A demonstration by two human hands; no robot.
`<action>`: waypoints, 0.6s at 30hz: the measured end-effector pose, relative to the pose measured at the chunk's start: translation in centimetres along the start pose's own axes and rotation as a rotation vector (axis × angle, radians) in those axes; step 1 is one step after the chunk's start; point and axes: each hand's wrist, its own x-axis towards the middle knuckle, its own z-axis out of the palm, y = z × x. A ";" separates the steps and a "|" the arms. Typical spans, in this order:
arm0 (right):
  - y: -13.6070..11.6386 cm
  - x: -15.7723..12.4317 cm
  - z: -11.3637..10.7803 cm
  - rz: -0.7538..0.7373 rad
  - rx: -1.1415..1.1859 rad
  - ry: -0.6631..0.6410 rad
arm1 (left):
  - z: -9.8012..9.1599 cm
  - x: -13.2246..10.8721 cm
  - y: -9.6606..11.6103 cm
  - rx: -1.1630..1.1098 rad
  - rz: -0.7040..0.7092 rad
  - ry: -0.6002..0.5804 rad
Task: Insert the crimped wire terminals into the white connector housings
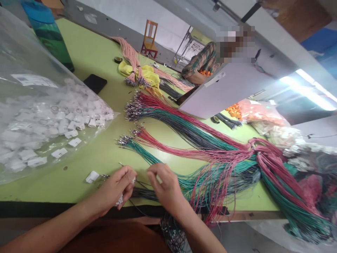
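My left hand (119, 188) is closed around white plastic connector housings, parts of which show between the fingers and below the palm. A little to its right, my right hand (166, 186) has its fingers curled with thumb and forefinger together; whatever they pinch is too small to make out. Black wires (146, 193) with metal terminals run beneath both hands. A loose white connector housing (92, 177) lies left of my left hand. Beyond the hands spread bundles of green wires (143, 151) and red wires (163, 146), their terminal ends pointing left.
A clear bag of white housings (34, 140) covers the table's left side. Behind it are a blue-green bottle (50, 38) and a black phone (95, 83). Pink wires (129, 56) rest near a yellow cloth (150, 75). A co-worker's plaid sleeve (201, 59) shows behind a grey panel (210, 95).
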 end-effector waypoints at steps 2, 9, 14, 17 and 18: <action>1.6 0.5 -0.1 0.092 -0.199 0.024 | 0.0 -0.1 0.2 -0.024 -0.002 0.006; 3.7 0.4 -0.2 0.141 -0.269 0.077 | -0.1 -0.1 0.8 -0.060 -0.047 -0.005; -0.6 0.5 -2.9 0.233 0.255 0.024 | -0.3 -0.1 0.4 0.036 -0.043 -0.076; -3.3 1.2 -3.2 0.152 0.606 -0.238 | -0.5 -0.3 0.2 0.073 -0.008 -0.163; -3.6 1.3 -3.0 0.170 0.689 -0.277 | -0.5 -0.3 0.1 0.076 0.000 -0.167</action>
